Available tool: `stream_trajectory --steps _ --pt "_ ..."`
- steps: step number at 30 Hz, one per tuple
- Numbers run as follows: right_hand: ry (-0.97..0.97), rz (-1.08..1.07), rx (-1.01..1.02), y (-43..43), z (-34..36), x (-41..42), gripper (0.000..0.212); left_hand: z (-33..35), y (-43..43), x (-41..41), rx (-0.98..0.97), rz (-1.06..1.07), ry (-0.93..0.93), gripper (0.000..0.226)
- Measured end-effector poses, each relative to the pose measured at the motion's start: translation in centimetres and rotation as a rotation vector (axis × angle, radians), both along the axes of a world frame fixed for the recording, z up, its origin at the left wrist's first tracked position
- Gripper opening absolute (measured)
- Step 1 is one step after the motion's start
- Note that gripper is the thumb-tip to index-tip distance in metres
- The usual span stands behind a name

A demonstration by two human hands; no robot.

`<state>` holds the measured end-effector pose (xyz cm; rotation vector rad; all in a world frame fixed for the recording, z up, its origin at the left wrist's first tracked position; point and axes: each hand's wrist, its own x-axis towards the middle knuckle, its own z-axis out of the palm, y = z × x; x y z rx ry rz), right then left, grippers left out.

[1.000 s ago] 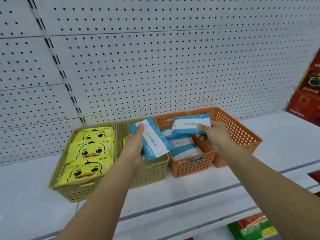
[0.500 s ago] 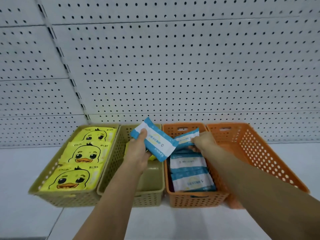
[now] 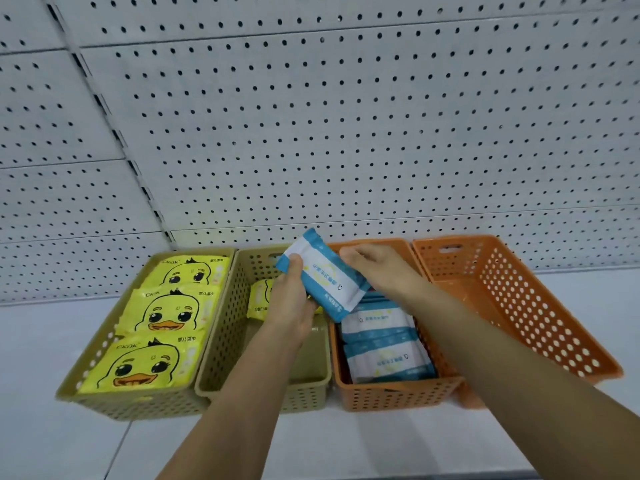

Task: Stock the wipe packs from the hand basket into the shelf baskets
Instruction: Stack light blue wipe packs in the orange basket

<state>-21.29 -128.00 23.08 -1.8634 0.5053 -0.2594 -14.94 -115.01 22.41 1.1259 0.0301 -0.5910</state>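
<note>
The left hand (image 3: pixel 290 303) holds a blue-and-white wipe pack (image 3: pixel 327 277) tilted in the air. Its thumb lies across the pack's upper left corner and the other fingers are curled behind it. The pack hangs over the gap between the second olive basket (image 3: pixel 266 393) and the left orange basket (image 3: pixel 388 393), above their back halves.

The right hand (image 3: pixel 379 271) is just beside the pack's upper right edge, with its fingers (image 3: pixel 349 252) bent and their tips at that edge. Whether they pinch the pack or only touch it cannot be told.

Four perforated plastic baskets stand side by side on the white shelf (image 3: pixel 346 445), against a white pegboard back panel (image 3: pixel 346 133). The far-left olive basket (image 3: pixel 110 403) carries three yellow duck-face wipe packs (image 3: pixel 152 362), overlapped in a row from front to back. The second olive basket has one yellow pack (image 3: pixel 259 299) at its rear, partly hidden by the left hand. The left orange basket holds a row of blue-and-white packs (image 3: pixel 384 351), leaning one on another, under the right wrist. The right orange basket (image 3: pixel 526 313) sits slightly angled, and its near corner touches the left orange one.
</note>
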Motion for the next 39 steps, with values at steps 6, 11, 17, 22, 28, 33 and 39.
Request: stream_trajectory --steps 6,11,17,22,28,33,39 --pt "-0.001 -0.08 0.027 -1.5 -1.0 -1.5 0.005 -1.2 0.9 -1.2 0.473 -0.17 -0.536 0.024" --pt "0.224 -0.06 -0.398 -4.0 -2.5 -2.9 0.008 -3.8 2.9 -2.2 1.045 -0.412 -0.95 0.067" --pt "0.424 0.067 -0.895 -3.6 -5.0 -2.1 0.022 -4.3 3.1 -3.0 1.067 -0.444 -0.956 0.064" --pt "0.412 0.115 -0.947 -2.8 -7.0 -2.6 0.04 -4.9 3.0 -2.9 1.057 -0.416 -0.98 0.057" --pt "0.509 0.215 -0.681 -1.9 -6.2 -3.9 0.055 -5.7 2.8 -2.5 1.033 -0.426 -1.025 0.043" --pt "0.572 0.143 -0.752 1.1 -6.0 -5.4 0.043 -6.1 2.7 -2.1 1.019 -0.444 -1.056 0.051" --pt "0.691 0.147 -0.659 2.4 -5.5 -6.3 0.026 -6.1 2.7 -2.1 1.013 -0.479 -1.033 0.052"
